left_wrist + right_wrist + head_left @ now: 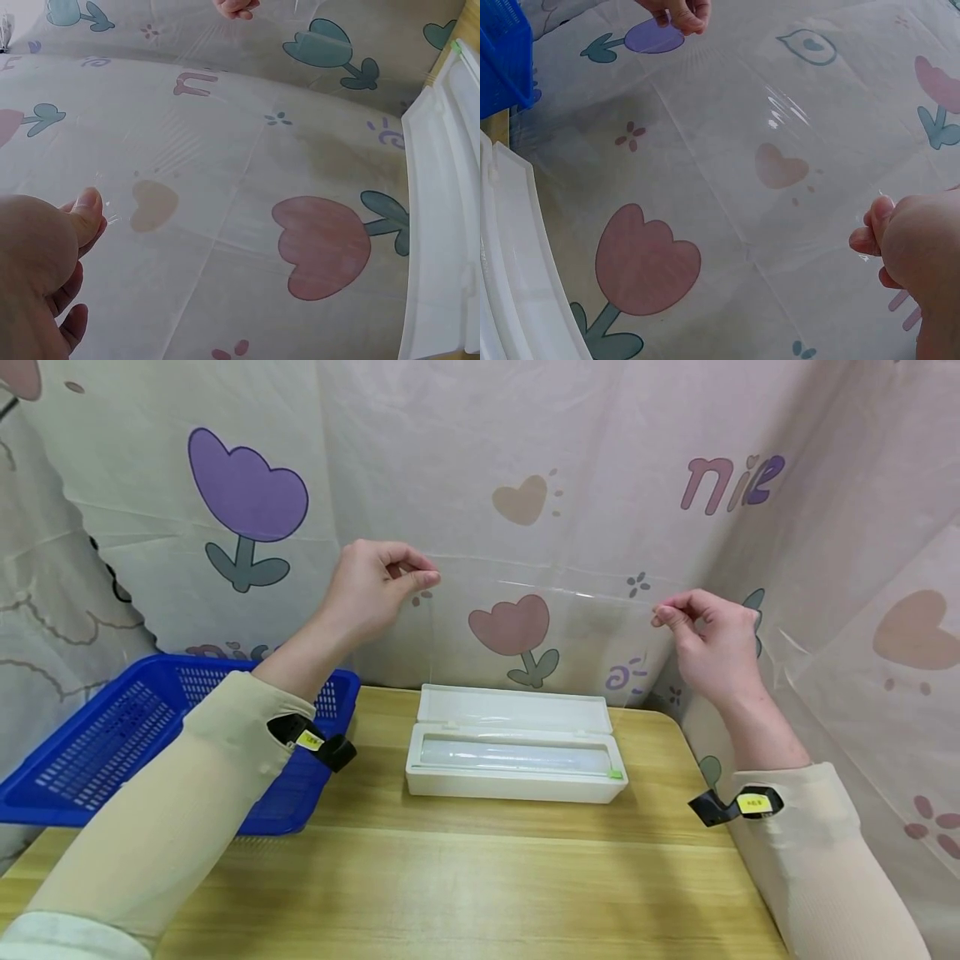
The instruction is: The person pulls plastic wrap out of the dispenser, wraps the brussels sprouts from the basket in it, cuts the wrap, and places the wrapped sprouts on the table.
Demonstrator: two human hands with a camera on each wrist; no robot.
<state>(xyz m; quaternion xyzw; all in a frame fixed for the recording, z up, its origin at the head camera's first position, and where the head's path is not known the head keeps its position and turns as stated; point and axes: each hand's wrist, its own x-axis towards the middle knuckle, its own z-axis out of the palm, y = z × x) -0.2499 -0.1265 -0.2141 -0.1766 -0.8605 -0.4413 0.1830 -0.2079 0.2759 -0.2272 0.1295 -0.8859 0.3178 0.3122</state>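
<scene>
A clear sheet of plastic wrap (555, 590) stretches through the air between both hands, showing mainly as glints and fine creases (787, 109). My left hand (367, 589) pinches one end of it between thumb and fingertips, above the blue basket's right side. The other end is pinched by my right hand (716, 647), raised beyond the table's right edge. Between and below the hands, a white plastic wrap dispenser (517, 787) stands on the table with its lid (516, 707) tipped back. Inside lies a roll of wrap (510, 755), and a small green slider (615, 774) sits at the front right corner.
A blue plastic basket (105, 727) with slotted walls stands at the table's left, partly behind my left forearm. The wooden table (480, 877) ends against a curtain (420, 443) printed with flowers and hearts, which also hangs along the right side.
</scene>
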